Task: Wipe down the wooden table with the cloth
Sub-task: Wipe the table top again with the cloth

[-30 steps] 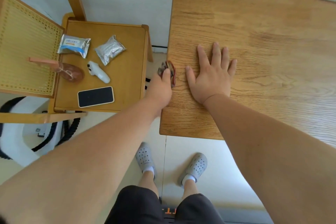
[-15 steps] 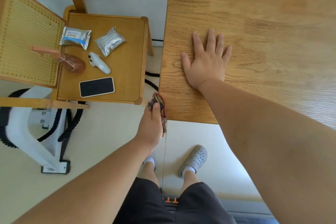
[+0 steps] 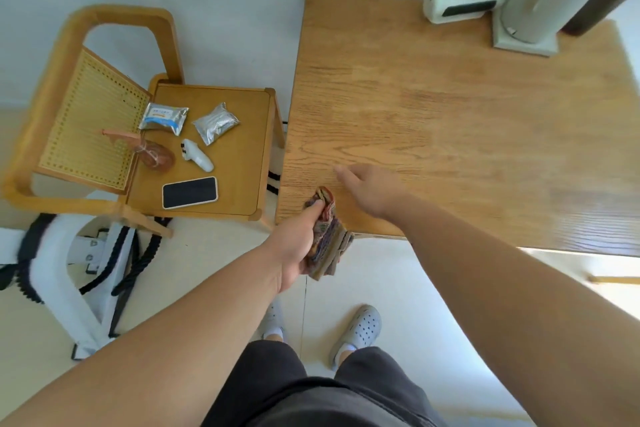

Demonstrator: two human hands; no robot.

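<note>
Left hand (image 3: 294, 248) is gripping the bunched multicoloured cloth (image 3: 329, 246), with the thumb pressing on top and the fingers curling underneath. The cloth is sitting at the near-left corner of the wooden table (image 3: 450, 114), its top fold overlapping the tabletop edge and the rest hanging off. Right hand (image 3: 372, 191) is reaching over the same corner with fingers loosely extended, holding nothing. Contact with the wood is not discernible because of blur. Beside the table, a chair (image 3: 242, 149) is carrying a phone (image 3: 189, 192) at its seat's near edge.
</note>
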